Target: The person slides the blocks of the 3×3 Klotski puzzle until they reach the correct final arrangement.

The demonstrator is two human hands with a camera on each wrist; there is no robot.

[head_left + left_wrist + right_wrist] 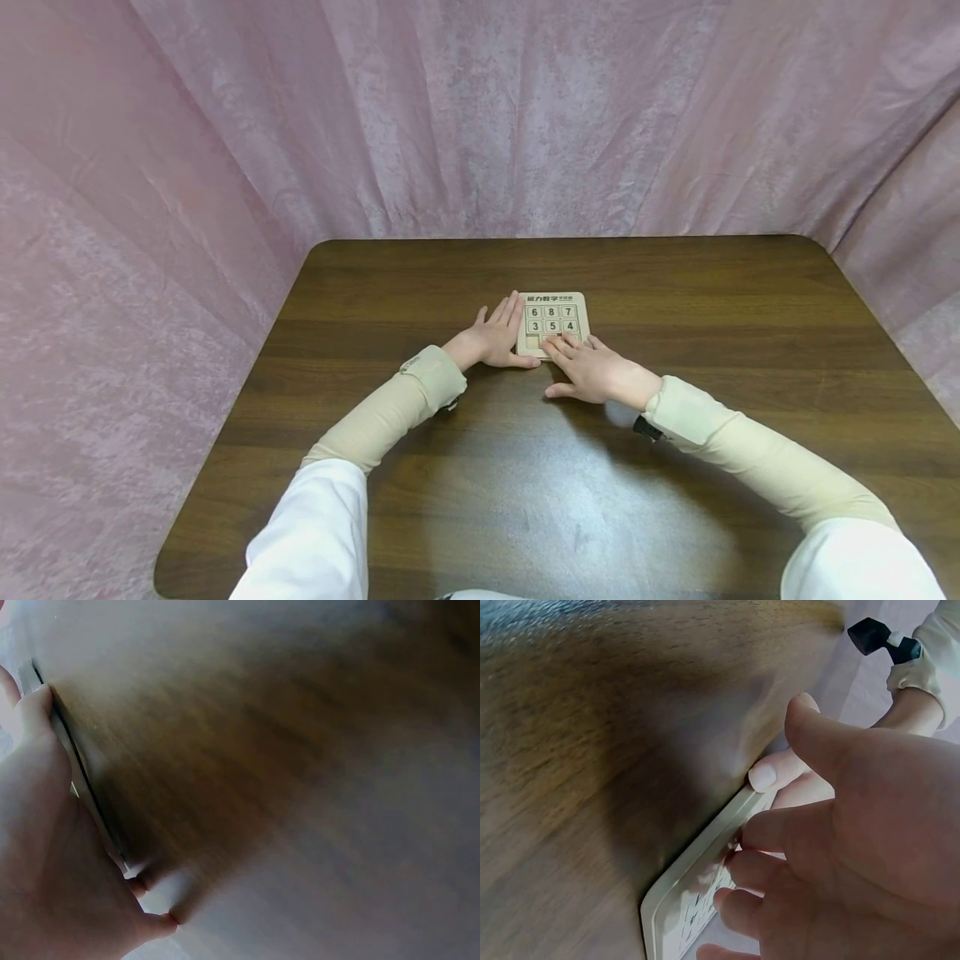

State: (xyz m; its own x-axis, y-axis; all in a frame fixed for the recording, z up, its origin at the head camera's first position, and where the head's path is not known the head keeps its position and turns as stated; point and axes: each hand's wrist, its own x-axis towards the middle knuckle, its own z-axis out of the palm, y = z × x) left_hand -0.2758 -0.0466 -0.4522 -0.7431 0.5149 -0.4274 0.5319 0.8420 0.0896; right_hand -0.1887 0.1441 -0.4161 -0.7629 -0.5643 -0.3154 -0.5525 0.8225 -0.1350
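Observation:
A square light-wood number slide puzzle [587, 327] lies flat on the table, its tiles 6, 8, 7 above 3, 5, 4. At the lower left of its grid is a bare slot [532, 342]. My left hand [495, 337] rests along the left edge, fingers straight, thumb at the near edge. Fingertips of my right hand [592, 371] touch the bottom row and cover its other tiles; the thumb is spread off the board. In the right wrist view the puzzle's rim [697, 855] runs beneath those fingers. The left wrist view shows the left palm [45, 847] against the puzzle's side.
The puzzle sits on a dark brown wooden table [375, 283] with rounded corners. Pink velvety curtains [480, 117] hang behind the table and at its sides. A black wrist device [881, 641] sits on the left sleeve.

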